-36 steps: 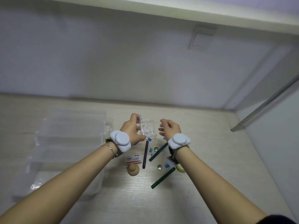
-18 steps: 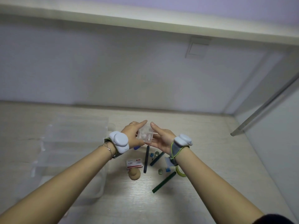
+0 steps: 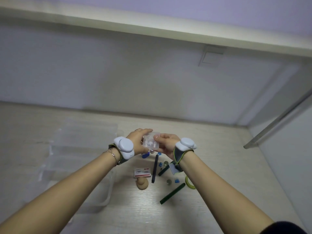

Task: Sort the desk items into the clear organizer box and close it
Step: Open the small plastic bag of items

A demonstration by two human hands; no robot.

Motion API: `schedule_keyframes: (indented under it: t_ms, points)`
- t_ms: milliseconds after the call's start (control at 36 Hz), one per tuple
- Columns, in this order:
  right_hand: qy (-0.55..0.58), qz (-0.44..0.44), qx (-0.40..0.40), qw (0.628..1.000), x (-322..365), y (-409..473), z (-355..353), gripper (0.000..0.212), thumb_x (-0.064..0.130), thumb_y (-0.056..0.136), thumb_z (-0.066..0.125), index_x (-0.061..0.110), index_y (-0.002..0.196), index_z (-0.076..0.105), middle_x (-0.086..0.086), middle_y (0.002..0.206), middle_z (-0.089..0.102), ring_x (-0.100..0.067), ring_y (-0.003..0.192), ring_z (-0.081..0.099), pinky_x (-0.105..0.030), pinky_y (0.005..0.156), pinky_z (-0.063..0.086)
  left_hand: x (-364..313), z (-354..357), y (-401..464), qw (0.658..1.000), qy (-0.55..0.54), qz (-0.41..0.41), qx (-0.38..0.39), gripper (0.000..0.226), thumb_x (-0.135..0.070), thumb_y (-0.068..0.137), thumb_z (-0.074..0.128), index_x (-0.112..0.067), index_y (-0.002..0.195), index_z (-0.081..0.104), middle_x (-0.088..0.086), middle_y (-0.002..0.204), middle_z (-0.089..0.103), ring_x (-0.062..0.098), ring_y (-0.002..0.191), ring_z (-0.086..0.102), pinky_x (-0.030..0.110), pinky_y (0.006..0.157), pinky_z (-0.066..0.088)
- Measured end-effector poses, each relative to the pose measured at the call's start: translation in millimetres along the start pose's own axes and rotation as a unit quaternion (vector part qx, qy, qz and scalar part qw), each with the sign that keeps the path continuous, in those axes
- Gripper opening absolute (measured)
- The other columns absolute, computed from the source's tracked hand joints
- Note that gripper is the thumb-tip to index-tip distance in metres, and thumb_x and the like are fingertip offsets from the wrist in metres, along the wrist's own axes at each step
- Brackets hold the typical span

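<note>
Above the tabletop [image 3: 219, 149], left hand [image 3: 137, 142] and right hand [image 3: 166, 144] both pinch a small clear case [image 3: 151, 141], well right of the organizer box [image 3: 81, 159]; its lid, seemingly unlatched, could spill contents.

- I have one view only, from the camera on the person's head, so no second view shares any of the scene.
- It looks forward and down over the desk [image 3: 219, 149], with the wide lens bending the wall and shelf edge across the upper half of the frame.
- Both forearms enter from the bottom corners and meet near the centre, where the left hand [image 3: 137, 142] and right hand [image 3: 166, 144] sit fairly close to the lens.
- The clear organizer box [image 3: 81, 157] fills the left middle; the loose items lie just below centre.
- The desk's far edge meets the wall across mid-frame.
</note>
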State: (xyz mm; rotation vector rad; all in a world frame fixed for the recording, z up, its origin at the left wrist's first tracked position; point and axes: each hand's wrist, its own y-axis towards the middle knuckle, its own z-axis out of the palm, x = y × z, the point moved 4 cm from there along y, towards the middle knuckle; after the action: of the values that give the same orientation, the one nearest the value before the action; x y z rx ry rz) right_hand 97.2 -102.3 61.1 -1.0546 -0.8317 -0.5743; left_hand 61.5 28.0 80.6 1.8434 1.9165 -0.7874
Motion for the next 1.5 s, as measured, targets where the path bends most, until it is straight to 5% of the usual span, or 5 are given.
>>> schedule_keyframes:
  t_ms: [639, 833, 1028, 1250, 1500]
  points:
    - [-0.016, 0.055, -0.026, 0.998, -9.8, 5.2, 14.6, 0.028, 0.000, 0.095, 0.047, -0.010, 0.121, 0.053, -0.022, 0.109, 0.061, -0.031, 0.096, 0.060, -0.042, 0.088, 0.051, 2.8, -9.4, -8.0, 0.996, 0.083, -0.001, 0.025, 0.082, -0.018, 0.075, 0.075, -0.019, 0.145, 0.034, 0.009, 0.136, 0.049, 0.025, 0.122, 0.050, 0.026, 0.100, 0.040]
    - [-0.038, 0.025, -0.050, 0.998, -4.0, 6.6, 16.2, 0.016, 0.002, 0.094, 0.050, -0.004, 0.106, 0.059, -0.011, 0.074, 0.067, -0.022, 0.065, 0.063, -0.027, 0.049, 0.056, 2.4, -13.1, -13.1, 1.000, 0.020, -0.002, 0.014, 0.086, -0.013, 0.074, 0.072, -0.021, 0.148, 0.028, 0.007, 0.144, 0.042, 0.024, 0.129, 0.044, 0.027, 0.103, 0.040]
    - [-0.058, 0.005, -0.024, 0.998, -0.7, 8.4, 17.7, 0.018, 0.008, 0.091, 0.056, 0.011, 0.076, 0.067, -0.003, 0.058, 0.073, -0.024, 0.065, 0.068, -0.041, 0.079, 0.044, 7.1, -18.9, -17.6, 0.978, -0.198, -0.057, -0.010, 0.074, -0.023, 0.083, 0.070, -0.020, 0.146, 0.030, 0.006, 0.137, 0.048, 0.023, 0.112, 0.060, 0.030, 0.092, 0.052]
    - [0.009, 0.001, 0.039, 0.999, 3.6, 2.9, 28.2, 0.025, 0.005, 0.091, 0.056, -0.001, 0.115, 0.061, -0.009, 0.078, 0.074, -0.025, 0.077, 0.068, -0.057, 0.112, 0.025, 13.6, -23.2, -14.8, 0.909, -0.390, -0.149, 0.009, 0.041, -0.008, 0.081, 0.071, 0.006, 0.118, 0.057, 0.011, 0.083, 0.067, 0.020, 0.069, 0.067, 0.025, 0.063, 0.061]
    - [-0.023, 0.007, 0.051, 0.998, 7.4, -7.0, 44.1, 0.010, -0.008, 0.088, 0.055, -0.005, 0.082, 0.062, -0.014, 0.077, 0.072, -0.023, 0.069, 0.072, -0.030, 0.070, 0.060, 28.0, -37.8, -25.1, 0.943, -0.305, -0.126, 0.043, 0.023, -0.006, 0.084, 0.067, -0.006, 0.107, 0.065, 0.004, 0.075, 0.065, 0.012, 0.065, 0.060, 0.013, 0.052, 0.052]
